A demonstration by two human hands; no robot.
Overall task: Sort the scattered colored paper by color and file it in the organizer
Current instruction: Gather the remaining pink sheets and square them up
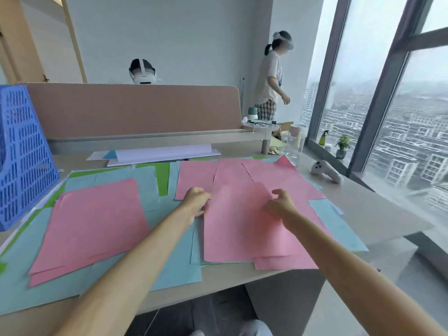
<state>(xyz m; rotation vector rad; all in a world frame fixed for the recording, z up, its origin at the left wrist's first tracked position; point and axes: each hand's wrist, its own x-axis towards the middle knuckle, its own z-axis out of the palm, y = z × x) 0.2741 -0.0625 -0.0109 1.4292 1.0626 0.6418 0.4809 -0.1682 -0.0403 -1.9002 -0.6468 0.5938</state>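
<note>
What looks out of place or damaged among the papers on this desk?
One pink sheet at the far right has its corner bent upward beside the glass jar. The pink sheets near it overlap crookedly. A white controller lies on the desk beside the papers.

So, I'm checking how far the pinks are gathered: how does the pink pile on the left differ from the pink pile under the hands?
The left pink pile lies untouched; the right pink pile has the left hand and right hand on it. The left pile looks squared up with few sheets; the right pile is fanned and spreads farther back. Both lie on light blue sheets.
</note>
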